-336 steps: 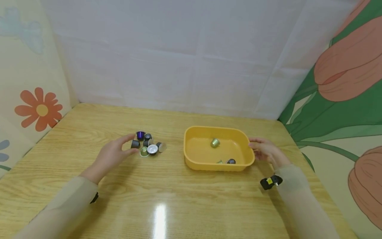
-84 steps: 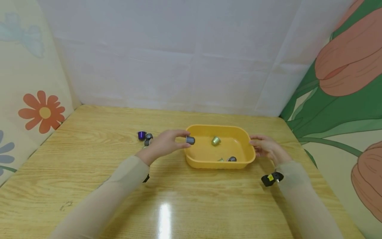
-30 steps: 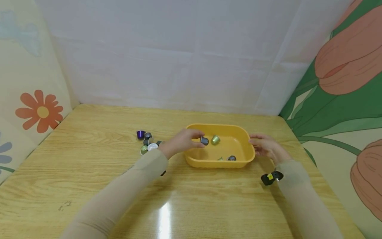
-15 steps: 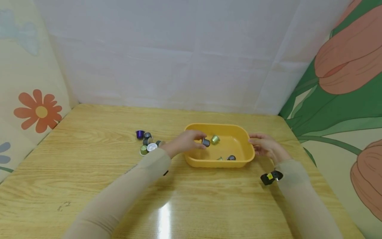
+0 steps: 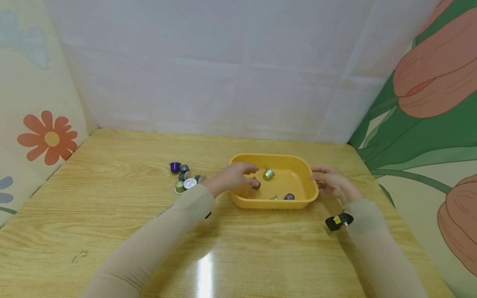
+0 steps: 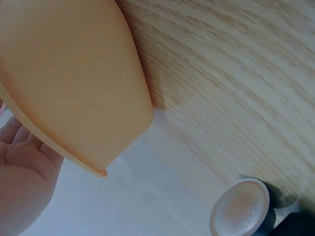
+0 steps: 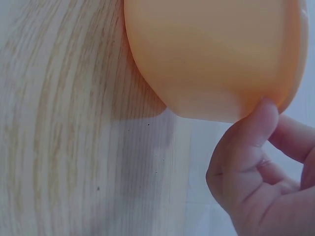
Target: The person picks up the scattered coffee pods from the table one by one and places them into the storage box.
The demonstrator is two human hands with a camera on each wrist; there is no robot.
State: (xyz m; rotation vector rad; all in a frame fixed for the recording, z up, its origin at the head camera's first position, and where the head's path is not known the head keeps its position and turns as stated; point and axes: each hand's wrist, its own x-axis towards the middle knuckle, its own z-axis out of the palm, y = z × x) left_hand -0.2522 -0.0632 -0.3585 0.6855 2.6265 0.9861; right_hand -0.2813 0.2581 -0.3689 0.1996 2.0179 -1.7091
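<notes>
Your tabletop (image 5: 149, 252) carries the yellow tub (image 5: 275, 204), its right end pinched by your right hand (image 5: 333, 184). Your left hand (image 5: 232, 178) reaches into the tub, fingers parted and gripping nothing. The capsule cluster (image 5: 190, 183) lies left of the tub; the dark capsule (image 5: 257, 186) is inside it, partly hidden by that hand. This looks like the release; next should be lifting clear for another capsule.

yellow basin (image 5: 273, 204), purple capsule (image 5: 175, 167), wood-grained table (image 5: 238, 248), orange-petalled flower (image 5: 47, 138)

Long beige sleeves (image 5: 154, 246), black right-wrist device (image 5: 331, 224), yellow patch (image 5: 337, 219), apparently a black left-wrist piece (image 5: 208, 215)
</notes>
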